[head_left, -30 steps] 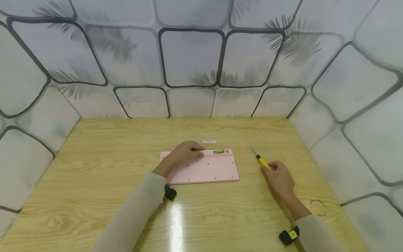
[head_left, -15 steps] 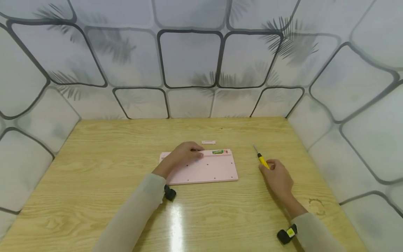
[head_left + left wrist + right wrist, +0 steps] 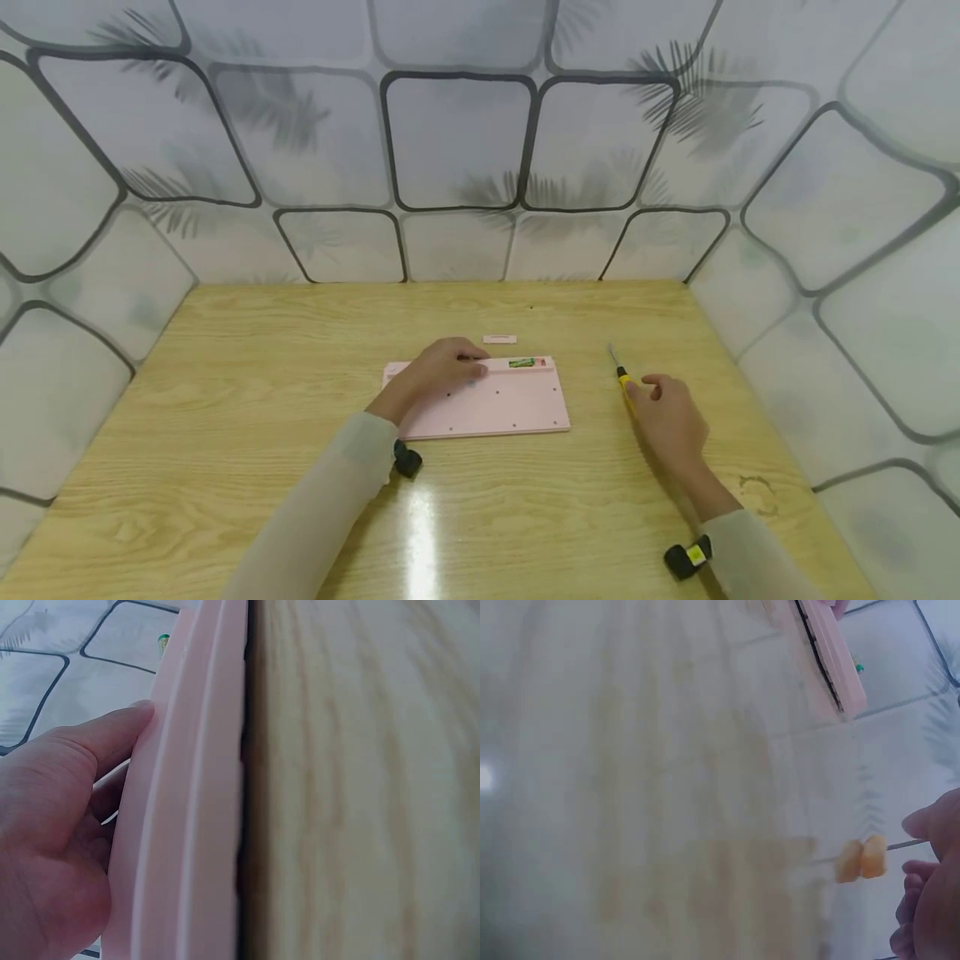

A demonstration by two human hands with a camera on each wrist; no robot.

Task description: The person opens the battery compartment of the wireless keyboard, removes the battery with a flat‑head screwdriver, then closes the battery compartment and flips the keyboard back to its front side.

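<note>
A pink keyboard point(image 3: 517, 408) lies underside up on the wooden table, its battery slot uncovered with a green battery point(image 3: 521, 362) inside. My left hand point(image 3: 438, 371) grips the raised far edge, thumb on the underside and the other fingers behind that edge. In the left wrist view the thumb point(image 3: 120, 735) presses the pink surface. Off to the right, a yellow screwdriver point(image 3: 623, 377) with a black collar rests on the table, tip pointing away. My right hand point(image 3: 669, 421) is right beside its handle, thumb overlapping it in the head view. The right wrist view shows the thumb and fingers apart.
A small pink battery cover point(image 3: 499, 339) lies just beyond the keyboard's far edge. Patterned fabric walls point(image 3: 457, 242) enclose the table point(image 3: 262, 367) at the back and both sides. A ring-shaped stain point(image 3: 759, 495) marks the right side.
The screwdriver has turned to point more directly away. My right hand has loosened from its handle end and shifted slightly forward and right. My left hand and the keyboard stay still.
</note>
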